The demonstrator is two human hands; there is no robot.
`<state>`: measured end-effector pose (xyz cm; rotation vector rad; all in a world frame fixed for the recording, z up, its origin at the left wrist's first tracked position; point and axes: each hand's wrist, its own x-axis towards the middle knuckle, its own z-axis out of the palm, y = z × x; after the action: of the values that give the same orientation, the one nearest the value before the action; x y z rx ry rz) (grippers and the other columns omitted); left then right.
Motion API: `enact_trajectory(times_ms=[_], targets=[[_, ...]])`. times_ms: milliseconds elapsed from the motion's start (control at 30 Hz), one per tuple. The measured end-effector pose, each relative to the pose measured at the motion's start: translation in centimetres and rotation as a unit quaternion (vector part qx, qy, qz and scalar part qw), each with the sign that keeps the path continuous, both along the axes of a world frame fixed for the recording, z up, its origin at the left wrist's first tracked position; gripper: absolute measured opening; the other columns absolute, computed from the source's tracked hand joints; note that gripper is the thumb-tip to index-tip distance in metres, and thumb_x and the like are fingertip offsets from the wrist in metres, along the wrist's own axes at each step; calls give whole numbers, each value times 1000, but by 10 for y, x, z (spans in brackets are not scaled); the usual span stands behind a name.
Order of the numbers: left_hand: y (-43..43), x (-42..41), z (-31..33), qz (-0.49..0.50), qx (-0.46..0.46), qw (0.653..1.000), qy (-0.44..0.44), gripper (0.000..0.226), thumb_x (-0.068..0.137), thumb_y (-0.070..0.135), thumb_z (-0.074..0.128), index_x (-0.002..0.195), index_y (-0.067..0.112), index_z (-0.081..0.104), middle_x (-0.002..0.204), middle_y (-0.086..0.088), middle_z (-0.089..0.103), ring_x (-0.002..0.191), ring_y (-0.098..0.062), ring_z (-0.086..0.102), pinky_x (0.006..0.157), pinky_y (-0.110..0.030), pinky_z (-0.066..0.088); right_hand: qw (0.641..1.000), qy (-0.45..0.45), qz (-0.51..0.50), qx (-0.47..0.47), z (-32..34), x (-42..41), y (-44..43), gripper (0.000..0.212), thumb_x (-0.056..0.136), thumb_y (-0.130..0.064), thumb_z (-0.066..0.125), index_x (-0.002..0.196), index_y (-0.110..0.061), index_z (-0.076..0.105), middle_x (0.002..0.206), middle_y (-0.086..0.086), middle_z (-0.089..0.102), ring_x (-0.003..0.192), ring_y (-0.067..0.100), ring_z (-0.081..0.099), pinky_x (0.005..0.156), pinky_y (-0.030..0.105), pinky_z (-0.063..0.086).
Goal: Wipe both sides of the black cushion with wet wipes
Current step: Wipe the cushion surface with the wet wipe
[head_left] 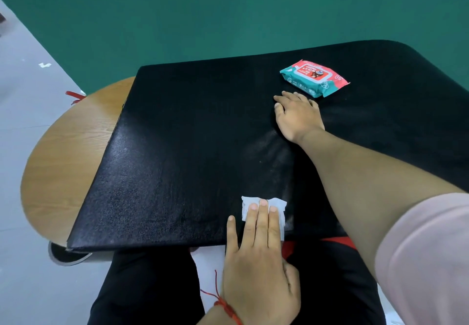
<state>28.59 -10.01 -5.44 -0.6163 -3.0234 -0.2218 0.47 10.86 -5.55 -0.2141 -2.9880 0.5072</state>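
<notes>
The black cushion (177, 159) lies flat, leather-like side up, across a round wooden table (68, 147), with its near edge over my lap. A white wet wipe (280, 203) sits on the cushion close to that near edge. My left hand (256, 261), a red string round its wrist, presses the wipe down with straight fingers. Further back, my right hand (297, 116) rests flat on the cushion's right part, palm down, holding nothing. The wet wipes packet (314, 77), teal and red, lies just beyond my right hand.
A matte black surface (411, 91) spreads to the right, under the packet and my right forearm. My legs in black trousers are below the cushion's near edge. A green floor area lies beyond the table, grey floor to the left.
</notes>
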Motion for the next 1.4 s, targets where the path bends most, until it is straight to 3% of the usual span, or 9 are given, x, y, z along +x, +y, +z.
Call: enact_trajectory(times_ms=[200, 367, 567, 767, 933, 1200, 1267, 1333, 1400], targets=[[-8, 7, -15, -3, -71, 995, 63, 84, 63, 40, 59, 141, 10, 66, 153, -9, 57, 140, -23, 55, 109, -57, 33, 1000, 2, 1, -8, 1, 0, 1, 56, 109, -47, 22, 158, -35, 47, 170, -8, 35, 160, 18, 22, 130, 48, 14], [-11, 11, -23, 8, -95, 989, 109, 65, 80, 22, 43, 138, 11, 68, 149, -9, 59, 135, -23, 60, 105, -57, 37, 1000, 1, 2, -9, 2, 1, 1, 55, 110, -46, 23, 158, -33, 47, 170, -8, 35, 160, 18, 22, 130, 47, 13], [-2, 9, -23, 0, -78, 997, 17, 93, 57, 32, 85, 145, 12, 63, 157, -7, 53, 144, -23, 51, 113, -55, 32, 1000, 5, 4, -15, 0, 2, 2, 56, 110, -47, 22, 158, -33, 48, 170, -8, 36, 160, 18, 23, 130, 47, 14], [36, 6, -6, -25, -21, 999, -12, 85, 72, 42, 42, 149, 11, 57, 161, -5, 47, 150, -21, 37, 114, -53, 28, 999, -31, 18, -22, 6, 1, 4, 56, 110, -49, 25, 161, -34, 41, 173, -8, 28, 162, 18, 15, 131, 48, 8], [51, 3, -3, -16, -15, 999, -34, 88, 70, 41, 42, 151, 9, 54, 160, -7, 48, 151, -23, 42, 114, -53, 26, 990, -78, 31, -111, 18, -2, 14, 49, 113, -38, 29, 159, -35, 46, 174, -9, 24, 163, 16, 9, 131, 46, 1], [50, 2, 14, -14, 19, 994, -110, 88, 67, 41, 43, 149, 11, 58, 159, -6, 50, 146, -24, 48, 112, -52, 26, 957, 47, 14, -287, 51, 84, 4, 30, 103, -18, 57, 119, -35, 77, 121, -18, 72, 115, 1, 64, 104, 25, 48], [45, -3, 25, -31, 55, 992, -110, 89, 76, 40, 32, 163, 22, 37, 171, -1, 28, 157, -24, 29, 124, -44, 18, 947, 60, 12, -315, 58, 117, -5, 31, 104, -15, 56, 115, -34, 78, 114, -21, 74, 111, -3, 66, 100, 22, 49], [37, -5, 31, -55, 103, 987, -112, 89, 79, 40, 10, 168, 34, 0, 174, 12, -13, 160, -14, -13, 129, -43, -4, 946, 55, 20, -320, 58, 150, -14, 32, 104, -13, 56, 114, -34, 78, 114, -23, 74, 113, -5, 65, 101, 20, 49], [21, -16, 44, -43, 175, 972, -152, 84, 83, 36, 4, 167, 36, -4, 170, 22, -18, 155, 0, -24, 129, -34, -5, 950, 69, 17, -303, 55, 179, -24, 34, 104, -10, 55, 116, -32, 78, 115, -22, 73, 114, -5, 64, 102, 22, 51]])
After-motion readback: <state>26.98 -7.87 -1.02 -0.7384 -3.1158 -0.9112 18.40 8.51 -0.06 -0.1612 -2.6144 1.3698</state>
